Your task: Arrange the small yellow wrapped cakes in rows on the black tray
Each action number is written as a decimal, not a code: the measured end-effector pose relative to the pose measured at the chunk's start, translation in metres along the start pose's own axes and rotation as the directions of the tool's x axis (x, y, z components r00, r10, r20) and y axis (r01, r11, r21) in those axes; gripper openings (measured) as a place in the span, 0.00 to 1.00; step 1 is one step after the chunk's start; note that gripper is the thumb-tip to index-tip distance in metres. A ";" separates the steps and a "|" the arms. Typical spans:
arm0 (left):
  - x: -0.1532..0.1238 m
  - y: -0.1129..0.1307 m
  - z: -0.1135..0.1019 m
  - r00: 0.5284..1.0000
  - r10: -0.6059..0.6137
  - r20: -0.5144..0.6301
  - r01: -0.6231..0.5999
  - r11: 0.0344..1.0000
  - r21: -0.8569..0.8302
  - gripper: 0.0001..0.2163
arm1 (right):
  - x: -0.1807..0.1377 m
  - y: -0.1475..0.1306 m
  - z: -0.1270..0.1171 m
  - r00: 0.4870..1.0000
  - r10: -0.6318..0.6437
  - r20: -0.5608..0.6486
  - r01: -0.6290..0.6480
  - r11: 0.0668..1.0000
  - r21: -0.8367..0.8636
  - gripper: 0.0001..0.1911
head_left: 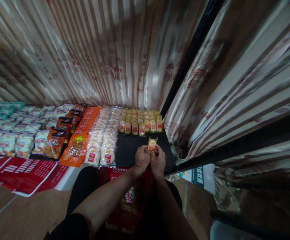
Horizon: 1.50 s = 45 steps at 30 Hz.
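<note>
Between my fingertips is a small yellow packaged snack (152,144), its clear wrapper printed in red and held upright over the black shelf (127,150). My left hand (142,158) grips its lower left side, and my right hand (158,160) has the lower right side; both hands are closed. Just beyond them, several rows of matching yellow packaged snacks (141,121) stand close together at the back of the shelf. To their left lie two columns of round white packaged crackers (108,143). The fine print on the held wrapper is too blurred to read.
Orange stick-snack packets (77,143), dark-orange bags (55,143) and white bags (25,143) fill the shelf leftward. Below my arms stands a red basket (120,220) with packets inside; another red basket (27,176) is at left. A black post (189,53) and striped curtain (125,50) border the shelf.
</note>
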<state>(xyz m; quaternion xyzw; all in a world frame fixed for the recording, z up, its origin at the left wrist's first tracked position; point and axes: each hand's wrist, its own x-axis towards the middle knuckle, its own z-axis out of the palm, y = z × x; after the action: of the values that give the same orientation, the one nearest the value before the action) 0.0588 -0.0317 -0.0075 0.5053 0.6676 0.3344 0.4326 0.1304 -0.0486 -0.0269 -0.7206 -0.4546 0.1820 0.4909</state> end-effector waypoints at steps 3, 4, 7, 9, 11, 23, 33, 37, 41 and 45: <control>0.006 0.003 0.003 1.000 -0.012 -0.005 0.012 1.000 -0.010 0.11 | 0.007 0.000 0.002 1.000 0.011 0.001 -0.011 1.000 -0.002 0.24; 0.008 0.004 0.004 1.000 -0.013 -0.006 0.012 1.000 -0.014 0.11 | 0.009 0.000 0.003 1.000 0.010 0.002 -0.010 1.000 -0.002 0.24; 0.013 0.006 0.007 1.000 -0.009 -0.012 0.008 1.000 -0.027 0.10 | 0.017 0.002 0.006 1.000 -0.006 -0.010 0.006 1.000 0.004 0.23; 0.016 0.008 0.009 1.000 -0.004 -0.017 0.004 0.999 -0.038 0.10 | 0.022 0.003 0.007 1.000 -0.020 -0.017 0.021 1.000 0.006 0.22; 0.020 0.009 0.011 1.000 -0.002 -0.022 0.001 0.999 -0.051 0.10 | 0.026 0.004 0.009 0.999 -0.032 -0.021 0.032 0.999 0.005 0.21; 0.040 0.022 0.011 0.999 0.013 -0.034 -0.017 0.994 -0.110 0.11 | 0.054 0.004 0.026 0.999 -0.036 -0.023 0.037 0.998 0.046 0.21; 0.053 0.027 0.017 0.997 0.039 -0.067 -0.042 0.998 -0.052 0.13 | 0.073 0.014 0.041 0.999 -0.043 -0.032 0.045 0.997 0.064 0.23; 0.059 0.026 0.018 0.994 0.064 -0.085 -0.066 0.997 -0.026 0.13 | 0.079 0.014 0.046 0.999 -0.035 -0.032 0.037 0.997 0.061 0.25; 0.064 0.028 0.017 0.989 0.114 -0.093 -0.114 0.993 0.005 0.12 | 0.083 0.016 0.051 0.999 -0.034 -0.027 0.036 0.997 0.074 0.25; 0.064 0.030 0.015 0.986 0.125 -0.113 -0.123 0.992 0.021 0.12 | 0.086 0.017 0.052 0.998 -0.055 -0.020 0.056 0.996 0.064 0.27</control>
<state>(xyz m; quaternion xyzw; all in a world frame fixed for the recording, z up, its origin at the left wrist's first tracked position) 0.0768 0.0380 -0.0028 0.5290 0.6608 0.3844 0.3686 0.1460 0.0493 -0.0498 -0.6929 -0.4639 0.1765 0.5230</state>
